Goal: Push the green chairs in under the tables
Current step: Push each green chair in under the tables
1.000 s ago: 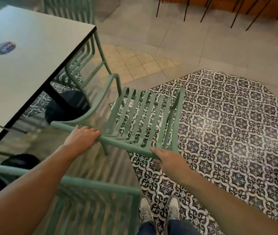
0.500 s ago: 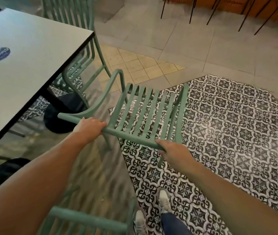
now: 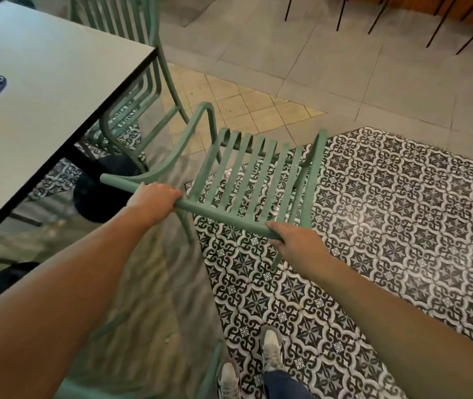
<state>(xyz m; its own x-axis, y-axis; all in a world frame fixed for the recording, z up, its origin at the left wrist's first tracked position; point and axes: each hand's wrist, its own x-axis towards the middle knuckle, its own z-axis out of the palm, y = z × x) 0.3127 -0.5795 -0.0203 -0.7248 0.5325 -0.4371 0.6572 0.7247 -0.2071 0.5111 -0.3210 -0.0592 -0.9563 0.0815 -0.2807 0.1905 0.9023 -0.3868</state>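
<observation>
A green slatted metal chair (image 3: 247,174) stands on the floor to the right of a grey table (image 3: 42,90), outside its edge. My left hand (image 3: 153,198) grips the top rail of the chair's back near its left end. My right hand (image 3: 293,240) holds the same rail near its right end, fingers curled under it. A second green chair (image 3: 131,82) sits at the table's far corner, partly under the top. Part of a third green chair (image 3: 212,370) shows at the bottom edge by my feet.
Black round table bases (image 3: 100,197) stand under the table. The floor has patterned black-and-white tiles (image 3: 402,226) on the right and plain grey tiles beyond. Thin black legs (image 3: 437,21) of other furniture line the far wall. My shoes (image 3: 270,349) are on the patterned tiles.
I have stepped forward with the chair; the chair behind me has dropped almost out of view. Both hands keep their grip on the back rail.
</observation>
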